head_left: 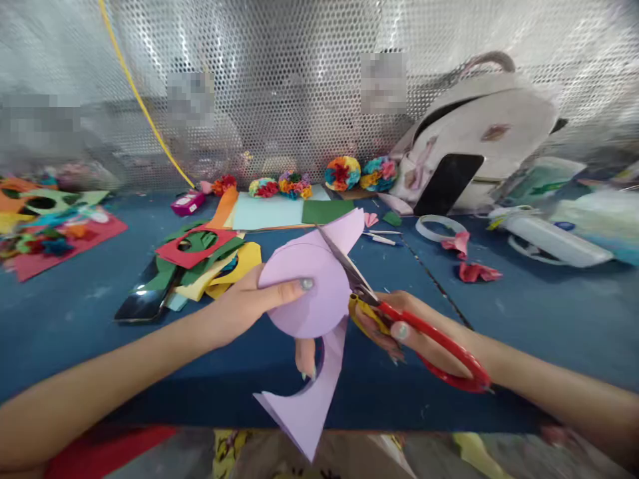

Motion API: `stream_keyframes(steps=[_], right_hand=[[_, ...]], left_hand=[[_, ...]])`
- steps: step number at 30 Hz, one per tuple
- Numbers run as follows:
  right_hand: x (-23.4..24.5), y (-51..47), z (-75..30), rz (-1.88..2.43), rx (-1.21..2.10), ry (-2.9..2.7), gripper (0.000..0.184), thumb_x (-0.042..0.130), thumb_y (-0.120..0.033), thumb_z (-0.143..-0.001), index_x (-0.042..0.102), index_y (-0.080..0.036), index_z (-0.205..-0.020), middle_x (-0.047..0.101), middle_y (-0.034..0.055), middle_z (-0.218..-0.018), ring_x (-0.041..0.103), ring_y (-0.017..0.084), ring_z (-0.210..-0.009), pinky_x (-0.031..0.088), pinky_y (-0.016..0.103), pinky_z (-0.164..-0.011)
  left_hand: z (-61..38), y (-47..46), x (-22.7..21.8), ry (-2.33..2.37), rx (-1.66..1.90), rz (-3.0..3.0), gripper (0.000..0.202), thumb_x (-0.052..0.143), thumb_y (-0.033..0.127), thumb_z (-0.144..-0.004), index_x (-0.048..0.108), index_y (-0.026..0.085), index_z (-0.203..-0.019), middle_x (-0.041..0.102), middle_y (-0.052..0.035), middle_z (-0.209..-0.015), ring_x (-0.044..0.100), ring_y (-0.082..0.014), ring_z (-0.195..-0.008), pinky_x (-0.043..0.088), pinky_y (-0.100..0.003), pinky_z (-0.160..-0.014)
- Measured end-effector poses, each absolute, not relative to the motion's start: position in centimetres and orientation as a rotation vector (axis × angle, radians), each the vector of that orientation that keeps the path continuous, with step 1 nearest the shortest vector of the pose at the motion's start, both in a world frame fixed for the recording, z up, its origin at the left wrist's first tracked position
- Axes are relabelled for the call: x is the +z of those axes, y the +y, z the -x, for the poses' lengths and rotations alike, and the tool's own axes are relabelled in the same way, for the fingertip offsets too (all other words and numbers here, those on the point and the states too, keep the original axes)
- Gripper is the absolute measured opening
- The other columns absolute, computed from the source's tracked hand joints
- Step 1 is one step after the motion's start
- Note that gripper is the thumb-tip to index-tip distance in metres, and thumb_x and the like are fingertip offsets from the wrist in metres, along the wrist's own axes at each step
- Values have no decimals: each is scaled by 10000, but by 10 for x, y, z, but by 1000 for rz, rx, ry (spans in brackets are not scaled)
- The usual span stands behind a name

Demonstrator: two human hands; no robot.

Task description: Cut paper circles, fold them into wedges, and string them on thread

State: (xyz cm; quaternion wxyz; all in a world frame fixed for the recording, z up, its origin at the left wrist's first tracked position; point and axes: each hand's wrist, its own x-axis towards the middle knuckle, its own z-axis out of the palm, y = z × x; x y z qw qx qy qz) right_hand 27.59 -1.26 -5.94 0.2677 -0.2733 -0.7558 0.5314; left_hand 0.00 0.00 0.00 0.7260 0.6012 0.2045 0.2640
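Hands: left hand (244,307) pinches lilac paper (312,293); right hand (404,326) grips red-handled scissors (439,342).
Paper: long axis near-upright, left hand holding it.
Blades: along its right edge.

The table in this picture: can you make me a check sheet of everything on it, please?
surface: blue tabletop with tiny paper bits on it.
job's things: lilac paper with a round shape; red-handled scissors, blades at the paper's edge.
hands: left hand grips the paper; right hand holds the scissors.
clutter: black phone partly under coloured paper; paper flowers; tape roll; red paper scraps.
cables: yellow cord running down to the table.
surroundings: perforated metal screen; white backpack in front of it.
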Motion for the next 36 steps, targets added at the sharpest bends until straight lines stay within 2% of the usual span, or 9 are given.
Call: stream_keyframes(steps=[5,8,11,19,25,32,36], right_hand=[[-60,-14,-277,728,1478,-2018,666,439,-863,-908,451,-212,-768,451,-42,-670,424,96,-522,382,250,-495],[-55,-14,-276,729,1482,-2015,663,463,-853,-905,434,-213,-739,446,-42,-674,423,90,-520,398,238,-485],[-50,-14,-276,754,1521,-2008,648,492,-841,-902,426,-217,-741,437,-50,-668,427,86,-510,431,230,-477],[-44,-13,-278,802,1581,-1994,625,535,-824,-893,441,-220,-768,413,-66,-641,419,85,-502,458,213,-454],[-45,-13,-279,812,1575,-2005,603,551,-800,-903,438,-220,-779,422,-64,-661,421,81,-504,462,203,-444],[-48,-11,-283,785,1545,-2024,541,556,-728,-947,455,-218,-794,440,-63,-665,424,75,-481,464,197,-431],[-52,-11,-286,796,1560,-2009,524,589,-710,-938,471,-219,-800,450,-65,-660,442,76,-475,459,192,-423]], left_hand=[[0,-2,3,446,572,-1287,349,430,224,-1089,727,64,-1000,778,-108,-655,725,-178,-499,523,-217,-584],[2,-1,5,459,545,-1281,332,435,231,-1087,720,61,-1065,780,-106,-660,704,-176,-462,501,-219,-542],[4,0,6,475,516,-1287,305,443,249,-1090,686,69,-1130,765,-88,-615,699,-178,-455,510,-222,-560],[10,5,8,487,477,-1317,245,481,303,-1082,637,115,-1093,751,-69,-580,708,-189,-478,540,-238,-613],[15,10,10,586,419,-1385,389,529,387,-1055,718,91,-888,746,-104,-584,750,-210,-595,575,-265,-734],[17,12,10,609,417,-1358,367,605,427,-1011,723,97,-903,730,-102,-566,775,-243,-690,568,-262,-701],[19,13,12,667,425,-1372,369,655,439,-977,734,100,-853,736,-110,-584,781,-251,-763,573,-257,-727]])
